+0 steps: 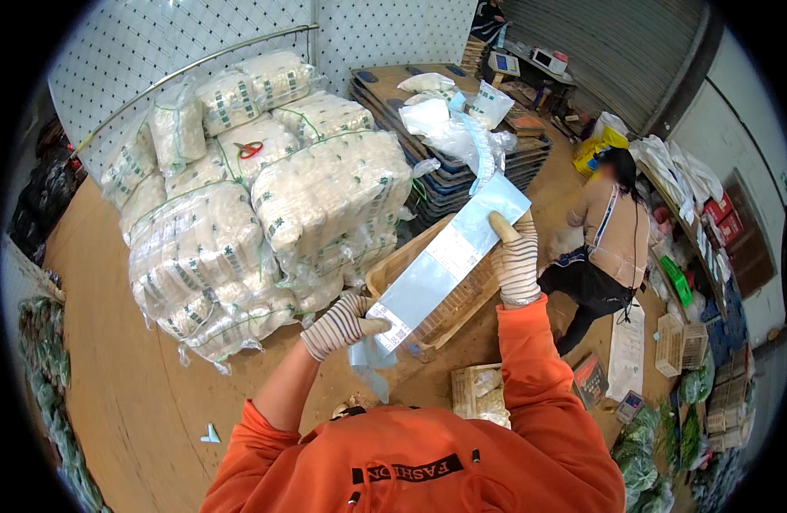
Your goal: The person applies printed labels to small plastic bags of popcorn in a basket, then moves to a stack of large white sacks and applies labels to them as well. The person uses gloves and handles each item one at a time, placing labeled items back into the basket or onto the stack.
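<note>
One left grip [340, 327] and one right grip [519, 261] are clamping labels [449, 256] over the crate [456, 315], uneven tugging possibly risking tears.

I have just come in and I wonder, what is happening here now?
A person in an orange hoodie holds a pale blue strip in front of a tan crate. The left hand pinches its nearer part, the right hand its farther part. At left, red-handled scissors lie on plastic-wrapped bundles. Another person is at right.
</note>
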Demonstrator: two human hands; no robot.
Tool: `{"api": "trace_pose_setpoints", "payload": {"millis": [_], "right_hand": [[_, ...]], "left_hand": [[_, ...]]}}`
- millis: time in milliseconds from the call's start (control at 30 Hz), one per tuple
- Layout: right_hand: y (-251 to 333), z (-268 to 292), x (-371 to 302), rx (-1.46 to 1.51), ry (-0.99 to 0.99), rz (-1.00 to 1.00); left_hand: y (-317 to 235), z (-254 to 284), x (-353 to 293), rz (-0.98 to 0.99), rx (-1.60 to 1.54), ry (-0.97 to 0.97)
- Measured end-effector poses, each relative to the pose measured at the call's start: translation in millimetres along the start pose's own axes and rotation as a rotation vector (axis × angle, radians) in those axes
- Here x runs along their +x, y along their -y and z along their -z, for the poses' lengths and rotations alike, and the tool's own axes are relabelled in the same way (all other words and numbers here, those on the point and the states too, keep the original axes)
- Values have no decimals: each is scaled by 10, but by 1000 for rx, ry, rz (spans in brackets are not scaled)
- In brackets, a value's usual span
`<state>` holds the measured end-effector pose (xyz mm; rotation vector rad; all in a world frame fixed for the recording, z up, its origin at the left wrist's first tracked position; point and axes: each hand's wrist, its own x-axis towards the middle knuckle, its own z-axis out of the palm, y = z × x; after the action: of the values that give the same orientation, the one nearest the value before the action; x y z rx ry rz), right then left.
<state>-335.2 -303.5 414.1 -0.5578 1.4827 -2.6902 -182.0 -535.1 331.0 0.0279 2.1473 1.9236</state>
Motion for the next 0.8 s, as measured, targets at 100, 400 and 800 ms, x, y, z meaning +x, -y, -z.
{"api": "trace_pose_setpoints", "payload": {"millis": [100, 400, 800], "right_hand": [[5, 15, -18, -12, -6, 0], [-142, 23, -175, -43, 109, -53], [2, 319, -679, -1430, 603, 585]], "left_hand": [[52, 17, 16, -7, 10, -9], [-367, -309, 481, -205, -227, 49], [-342, -706, 558, -95, 3, -101]]}}
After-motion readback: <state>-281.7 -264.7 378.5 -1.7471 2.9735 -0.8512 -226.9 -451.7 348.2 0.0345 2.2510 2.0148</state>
